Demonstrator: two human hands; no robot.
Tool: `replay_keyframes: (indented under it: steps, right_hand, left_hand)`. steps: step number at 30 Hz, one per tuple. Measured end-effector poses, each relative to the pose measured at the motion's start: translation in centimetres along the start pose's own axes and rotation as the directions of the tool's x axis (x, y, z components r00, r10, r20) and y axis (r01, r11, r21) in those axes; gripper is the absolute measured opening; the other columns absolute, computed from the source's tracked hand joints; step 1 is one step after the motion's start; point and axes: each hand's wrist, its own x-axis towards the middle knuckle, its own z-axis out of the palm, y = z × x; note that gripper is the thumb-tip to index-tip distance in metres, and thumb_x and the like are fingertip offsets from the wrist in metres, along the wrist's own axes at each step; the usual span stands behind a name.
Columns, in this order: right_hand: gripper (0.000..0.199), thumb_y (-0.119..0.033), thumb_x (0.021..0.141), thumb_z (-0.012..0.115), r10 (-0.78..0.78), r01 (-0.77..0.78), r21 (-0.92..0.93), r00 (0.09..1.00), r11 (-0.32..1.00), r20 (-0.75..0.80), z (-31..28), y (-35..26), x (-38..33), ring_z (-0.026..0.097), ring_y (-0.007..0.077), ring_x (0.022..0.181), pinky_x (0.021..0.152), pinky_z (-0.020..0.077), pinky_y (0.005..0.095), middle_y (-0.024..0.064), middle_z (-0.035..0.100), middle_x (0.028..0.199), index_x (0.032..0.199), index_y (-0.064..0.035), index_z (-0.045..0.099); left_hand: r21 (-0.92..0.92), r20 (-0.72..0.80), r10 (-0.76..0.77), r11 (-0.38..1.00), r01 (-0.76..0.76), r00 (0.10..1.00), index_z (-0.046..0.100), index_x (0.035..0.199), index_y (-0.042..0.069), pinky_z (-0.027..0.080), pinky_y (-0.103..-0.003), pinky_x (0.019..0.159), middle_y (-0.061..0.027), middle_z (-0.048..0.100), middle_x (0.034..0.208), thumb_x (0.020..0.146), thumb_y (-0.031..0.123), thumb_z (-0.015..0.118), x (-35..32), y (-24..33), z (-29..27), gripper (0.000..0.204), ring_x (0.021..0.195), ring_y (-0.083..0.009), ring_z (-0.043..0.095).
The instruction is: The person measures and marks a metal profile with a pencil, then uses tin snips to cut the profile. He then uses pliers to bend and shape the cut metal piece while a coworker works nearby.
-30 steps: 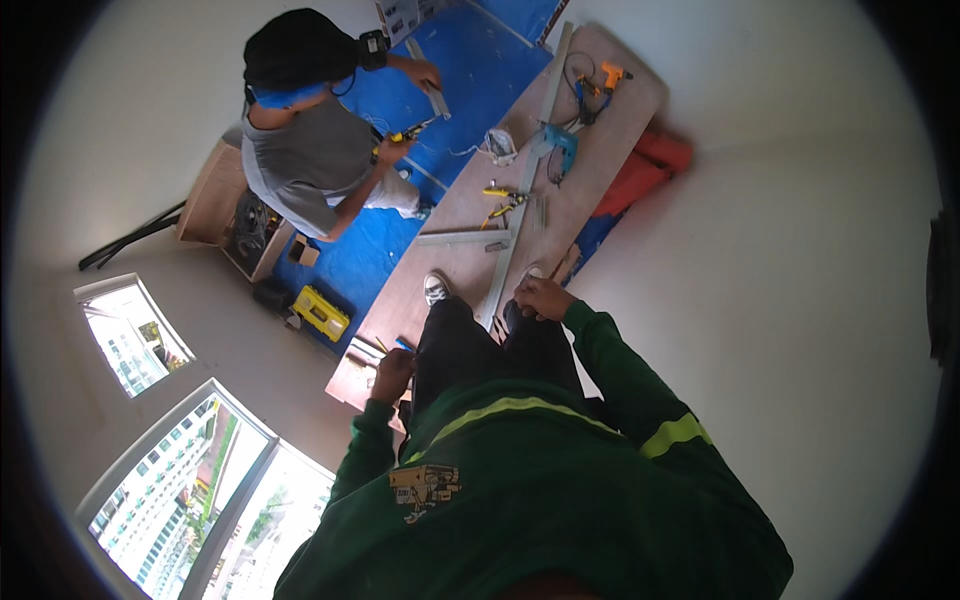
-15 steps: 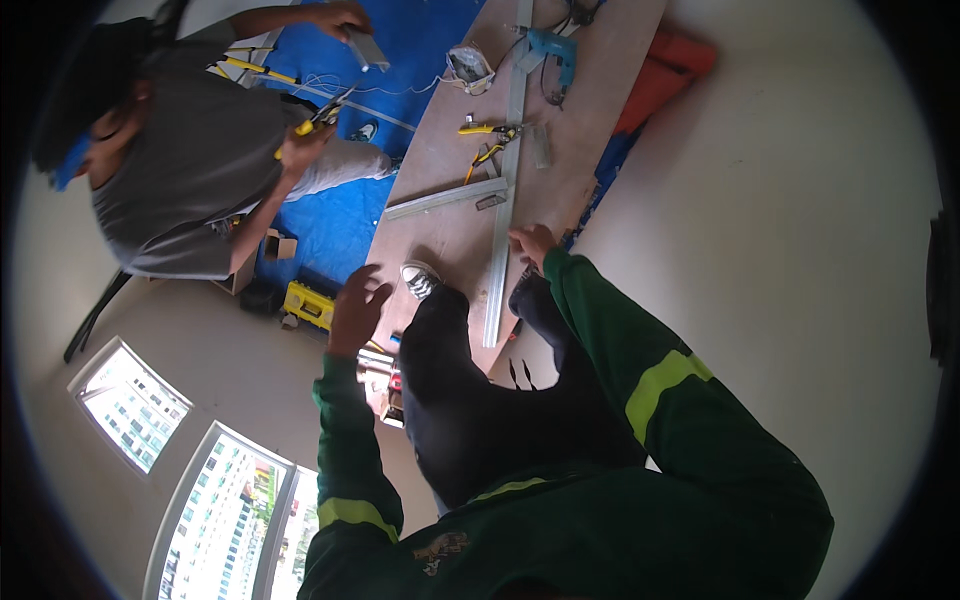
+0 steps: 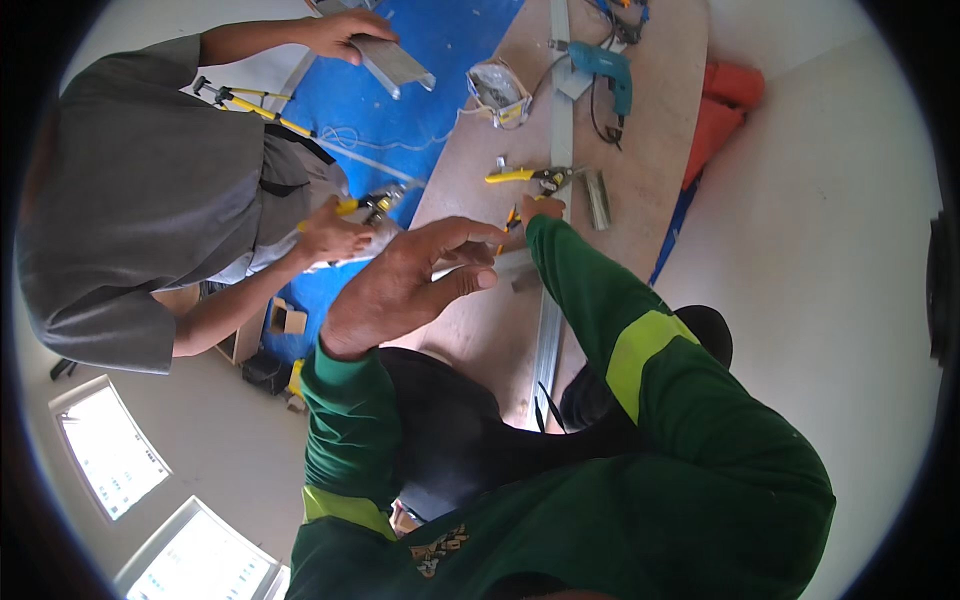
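While our left hand [image 3: 405,285] hovers with fingers [image 3: 462,238] spread and holding nothing, our right hand [image 3: 541,209] rests on the plywood counter [image 3: 650,150], fingers closing around yellow-handled snips [image 3: 508,222]. A second pair of snips [image 3: 535,177] lies just beyond, beside a long metal channel [image 3: 552,300]. A co-worker [image 3: 150,200] kneels at left.
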Motion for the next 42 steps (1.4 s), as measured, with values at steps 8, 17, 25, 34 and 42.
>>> replay_keyframes:
  steps: [8,17,25,34,42]
  right_hand:
    - [0.02,-0.022,0.084,0.072,0.103,-0.47,0.49,0.79,0.735,0.604,-9.2,-3.8,2.3,0.065,0.0249,0.074,0.075,0.0603,0.0537,0.0089,0.069,0.095,0.099,-0.0084,0.068]
    - [0.043,-0.008,0.082,0.067,-0.648,0.696,0.133,0.558,0.705,0.519,-40.9,-7.0,-2.1,0.062,0.0129,0.093,0.075,0.0493,0.0282,0.0038,0.066,0.098,0.124,-0.0003,0.068]
    - [0.074,0.006,0.075,0.065,-0.45,0.22,0.438,0.713,0.872,0.537,-49.8,7.9,-15.0,0.065,0.0251,0.131,0.101,0.0595,0.0414,0.0155,0.068,0.137,0.148,0.0036,0.056]
    - [0.071,0.0,0.079,0.066,-0.296,-0.066,0.525,0.764,0.848,0.574,-45.2,13.1,-15.3,0.062,0.0188,0.109,0.102,0.0527,0.035,0.0044,0.058,0.112,0.149,0.0014,0.055]
    - [0.032,-0.008,0.09,0.072,-0.604,0.357,0.647,0.77,0.674,0.206,-45.3,3.1,-14.1,0.065,0.0156,0.092,0.086,0.0564,0.0376,0.0035,0.066,0.104,0.121,-0.0057,0.063]
  left_hand:
    - [0.728,-0.185,0.467,0.656,-0.199,0.864,0.062,0.136,0.007,0.047,-0.044,0.111,-0.0126,0.065,0.135,0.089,0.0,0.075,2.1,1.4,-9.6,0.049,0.129,-0.0298,0.059]
    - [0.964,0.236,0.385,0.026,-0.266,0.892,0.062,0.139,0.014,0.038,-0.059,0.122,-0.0152,0.067,0.132,0.091,0.022,0.076,15.7,-6.0,-13.2,0.051,0.124,-0.0369,0.065]
    - [0.878,0.042,0.393,0.424,-0.222,0.919,0.059,0.138,0.007,0.056,-0.051,0.092,-0.0228,0.072,0.1,0.108,0.046,0.059,19.0,0.4,-10.9,0.049,0.099,-0.0366,0.072]
    - [0.384,-0.275,0.687,0.72,-0.578,0.672,0.058,0.127,0.004,0.052,-0.035,0.078,-0.0077,0.067,0.094,0.106,0.039,0.066,23.1,5.9,-3.1,0.042,0.086,-0.0164,0.061]
    - [0.19,-0.459,0.701,0.678,-0.71,0.545,0.061,0.122,0.007,0.051,-0.032,0.082,-0.0048,0.064,0.095,0.101,0.028,0.076,21.2,4.7,-0.2,0.034,0.087,-0.0156,0.062]
